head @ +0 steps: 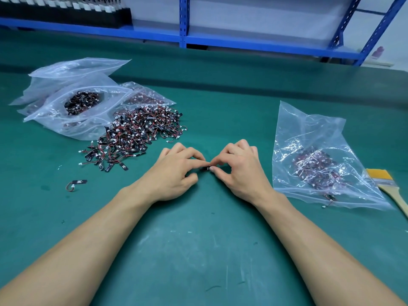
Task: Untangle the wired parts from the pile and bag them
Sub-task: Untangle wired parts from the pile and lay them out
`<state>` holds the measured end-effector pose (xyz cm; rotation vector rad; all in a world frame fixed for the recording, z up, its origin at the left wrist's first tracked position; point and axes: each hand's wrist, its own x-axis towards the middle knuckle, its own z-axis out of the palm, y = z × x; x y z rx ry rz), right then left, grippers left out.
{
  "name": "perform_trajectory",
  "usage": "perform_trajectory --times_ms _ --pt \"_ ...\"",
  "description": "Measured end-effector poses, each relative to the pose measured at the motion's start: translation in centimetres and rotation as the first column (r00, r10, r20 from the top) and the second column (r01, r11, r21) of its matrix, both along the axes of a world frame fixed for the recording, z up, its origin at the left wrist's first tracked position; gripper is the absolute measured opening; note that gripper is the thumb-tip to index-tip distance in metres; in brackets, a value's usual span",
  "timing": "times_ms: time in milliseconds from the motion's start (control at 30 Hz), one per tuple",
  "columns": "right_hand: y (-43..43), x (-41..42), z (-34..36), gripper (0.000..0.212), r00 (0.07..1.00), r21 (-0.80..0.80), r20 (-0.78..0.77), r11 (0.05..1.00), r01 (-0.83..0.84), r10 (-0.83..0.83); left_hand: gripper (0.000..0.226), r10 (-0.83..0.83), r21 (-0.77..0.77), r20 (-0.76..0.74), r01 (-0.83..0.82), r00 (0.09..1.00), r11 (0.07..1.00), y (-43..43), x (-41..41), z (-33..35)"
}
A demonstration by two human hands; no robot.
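Note:
A tangled pile of small black wired parts (136,133) with red-black leads and white plugs lies on the green mat, left of centre. My left hand (174,171) and my right hand (238,171) meet at the mat's middle, fingertips pinching one small black wired part (205,168) between them; most of it is hidden by my fingers. A clear plastic bag (318,155) holding several parts lies to the right of my right hand. One loose wired part (77,183) sits alone to the left.
Several clear zip bags (72,100), some with parts inside, lie behind the pile at the left. A wooden-handled brush (388,186) rests at the right edge. Blue shelving (183,21) runs along the back of the green mat (198,250).

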<state>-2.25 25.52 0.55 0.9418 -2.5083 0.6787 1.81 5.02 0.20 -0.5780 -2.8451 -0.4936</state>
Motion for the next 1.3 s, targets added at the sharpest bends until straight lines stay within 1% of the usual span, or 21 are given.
perform_trajectory --times_ms 100,233,300,367,467,600,667,767,833,900,967,1100,1133,1300 --pt "0.2 -0.2 0.0 0.003 0.999 -0.061 0.036 0.998 -0.011 0.013 0.046 0.002 0.013 0.005 -0.002 1.0 1.0 0.0 0.0 0.0" --pt "0.6 -0.3 -0.1 0.006 0.993 -0.184 0.106 0.982 -0.039 0.059 0.045 -0.001 0.03 0.014 0.001 1.0 1.0 0.0 0.1 0.1" --pt "0.8 -0.4 -0.1 0.007 0.993 -0.199 0.106 0.98 -0.026 0.048 0.043 0.002 0.032 0.016 -0.003 1.0 0.999 0.0 0.1 0.1" --pt "0.9 -0.5 -0.1 0.005 0.994 -0.167 0.111 0.986 -0.002 0.02 0.041 0.012 0.033 0.012 -0.012 1.0 0.999 0.0 0.1 0.1" --pt "1.0 -0.4 0.0 0.006 0.993 -0.076 0.122 0.997 0.016 -0.007 0.036 0.016 0.054 0.011 -0.016 1.0 0.998 -0.2 0.1 0.3" --pt "1.2 -0.5 0.3 0.028 0.993 -0.071 0.116 0.996 0.046 -0.038 0.037 0.028 0.116 -0.024 -0.025 0.999 0.993 -0.5 0.3 0.8" --pt "1.3 -0.7 0.4 0.033 0.992 -0.036 0.115 0.998 0.05 -0.045 0.036 0.065 0.154 -0.073 -0.053 0.995 0.987 -0.9 0.3 1.0" --pt "1.4 -0.8 0.1 0.028 0.991 0.051 0.13 0.998 0.025 -0.031 0.037 0.197 0.214 -0.127 -0.167 0.972 0.963 -2.1 0.1 1.2" --pt "1.4 -0.9 0.0 0.022 0.992 0.057 0.119 0.998 0.026 -0.033 0.035 0.293 0.239 -0.12 -0.259 0.949 0.936 -3.0 0.0 1.1" --pt "1.6 -1.0 -0.1 0.017 0.993 0.04 0.109 0.998 0.043 -0.047 0.034 0.341 0.228 -0.082 -0.315 0.937 0.921 -3.7 -0.1 1.0" --pt "1.8 -1.0 -0.1 0.016 0.992 0.019 0.114 0.998 0.056 -0.058 0.033 0.343 0.209 -0.028 -0.33 0.939 0.921 -4.1 0.0 0.9" --pt "2.7 -1.0 0.8 0.033 0.978 -0.077 0.193 0.992 0.097 -0.081 0.028 0.32 0.183 0.034 -0.321 0.947 0.929 -4.3 0.0 0.9" --pt "3.1 -1.2 1.0 0.034 0.975 -0.085 0.208 0.991 0.103 -0.083 0.026 0.314 0.184 0.036 -0.315 0.949 0.931 -4.3 0.0 0.9" --pt "4.2 -1.6 0.8 0.02 0.955 -0.018 0.28 0.994 0.107 -0.098 0.034 0.218 0.283 0.054 -0.224 0.975 0.933 -3.7 0.2 0.9"
